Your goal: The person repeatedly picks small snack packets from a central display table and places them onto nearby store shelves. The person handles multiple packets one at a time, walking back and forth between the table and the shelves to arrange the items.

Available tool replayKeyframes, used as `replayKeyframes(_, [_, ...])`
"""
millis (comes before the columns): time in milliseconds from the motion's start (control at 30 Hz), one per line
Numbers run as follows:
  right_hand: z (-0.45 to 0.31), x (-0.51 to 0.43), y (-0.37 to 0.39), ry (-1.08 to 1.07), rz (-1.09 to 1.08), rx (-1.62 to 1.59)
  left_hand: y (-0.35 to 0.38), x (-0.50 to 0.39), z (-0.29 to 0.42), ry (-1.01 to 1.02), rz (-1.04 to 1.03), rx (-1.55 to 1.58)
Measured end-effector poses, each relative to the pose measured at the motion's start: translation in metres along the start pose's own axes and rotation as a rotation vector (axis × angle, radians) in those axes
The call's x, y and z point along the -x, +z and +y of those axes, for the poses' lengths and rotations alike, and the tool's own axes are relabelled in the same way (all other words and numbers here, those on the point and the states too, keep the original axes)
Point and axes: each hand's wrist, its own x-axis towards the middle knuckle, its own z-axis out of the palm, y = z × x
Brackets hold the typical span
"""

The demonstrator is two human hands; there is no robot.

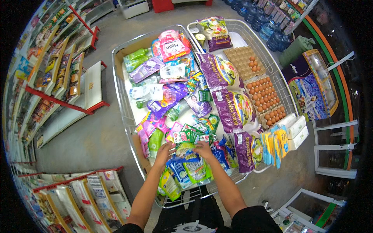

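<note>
My left hand [165, 153] is at the near part of a wire basket [119, 97], fingers apart, beside a green pouch [156, 139]. Opposite it, my right hand [205, 150] has its fingers spread and slightly bent, at the lower edge of green sachets [191, 136]. A green and yellow packet [184, 150] lies between the hands. I see no item clearly gripped, and light contact cannot be told. Just below are a blue refill pouch [177, 171] and a green-and-white refill pouch [196, 169]. A purple pouch [166, 97] and a pink Molto pack [174, 46] lie farther up.
A second wire basket [279, 72] adjoins on the right, with purple rice bags [223, 107], egg trays [239, 61] and tissue packs [297, 131]. Red-edged shelves [62, 100] stand left, more shelving [84, 201] lower left. Water jugs [268, 30] line the upper right.
</note>
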Motion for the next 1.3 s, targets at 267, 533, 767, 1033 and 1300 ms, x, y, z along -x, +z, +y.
replayKeyframes(267, [0.036, -0.064, 0.032, -0.097, 0.06, 0.262, -0.024, -0.191, -0.113, 0.046, 0.295, -0.446])
replayKeyframes(533, [0.028, -0.069, 0.039, -0.029, 0.101, 0.284, -0.001, -0.194, -0.127, 0.179, 0.473, -0.334])
replayKeyframes(767, [-0.007, -0.039, 0.034, -0.204, 0.018, 0.092, 0.004, -0.146, -0.079, -0.099, 0.193, -0.151])
replayKeyframes(1033, [-0.069, 0.068, 0.026, -0.415, -0.103, 0.074, -0.016, -0.02, -0.036, 0.254, 0.044, -0.322])
replayKeyframes(1300, [-0.079, 0.243, 0.054, -0.385, -0.303, -0.059, -0.072, 0.173, -0.055, 0.423, -0.17, -0.664])
